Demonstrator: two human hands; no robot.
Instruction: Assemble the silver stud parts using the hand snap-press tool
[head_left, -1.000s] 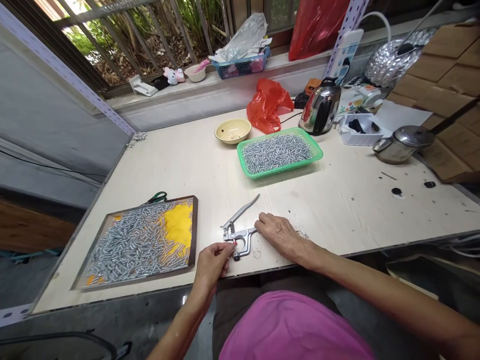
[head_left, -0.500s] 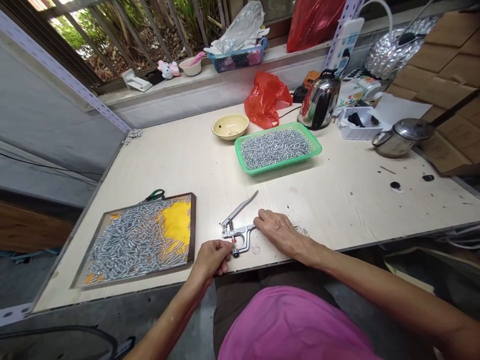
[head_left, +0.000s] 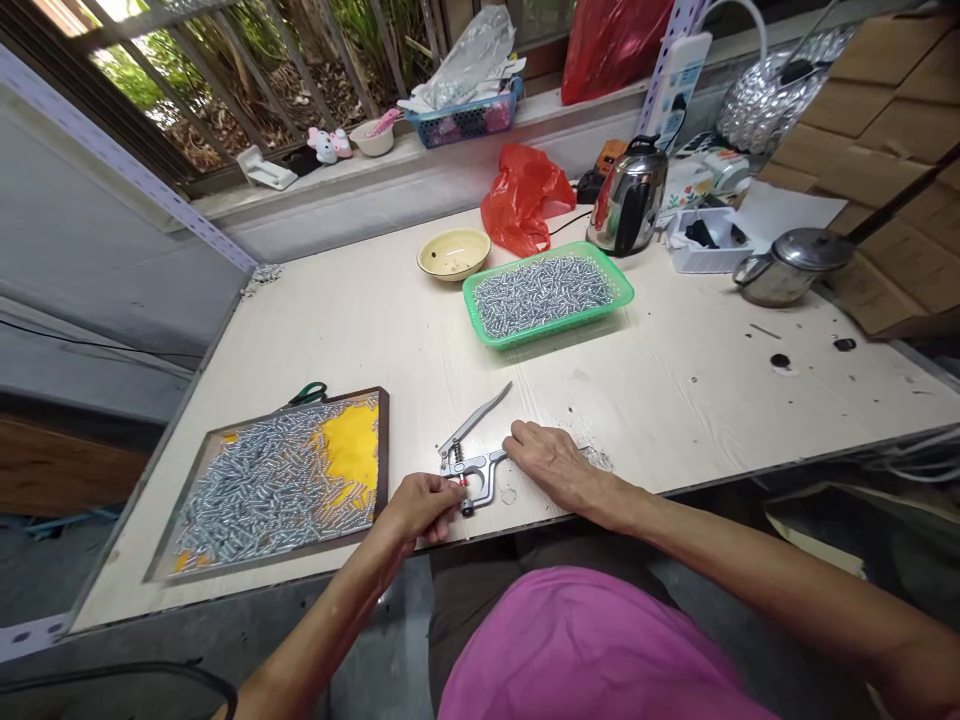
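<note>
A pair of grey snap-fastener pliers (head_left: 484, 478) lies on the table near its front edge, its upper lever raised away from the body. My right hand (head_left: 551, 460) is closed around the end of the lower handle. At the jaw, beside a small red part, my left hand (head_left: 427, 507) pinches with thumb and forefinger; whatever is between the fingertips is too small to make out. Left of that hand sits a dark-edged tray (head_left: 384, 450) of small silvery metal pieces (head_left: 255, 480) on a yellow base. Farther back stands a green basket (head_left: 551, 336) full of similar pieces.
Green-handled scissors (head_left: 307, 393) poke out behind the tray. A cream bowl (head_left: 454, 256), a red plastic bag (head_left: 525, 200), a steel kettle (head_left: 630, 195) and a lidded metal pot (head_left: 791, 265) stand along the back. Small dark scraps lie on the right.
The view has shifted slightly. Both hands keep nearly the same places on the pliers, and the lever stays raised. My left fingertips remain at the jaw.
</note>
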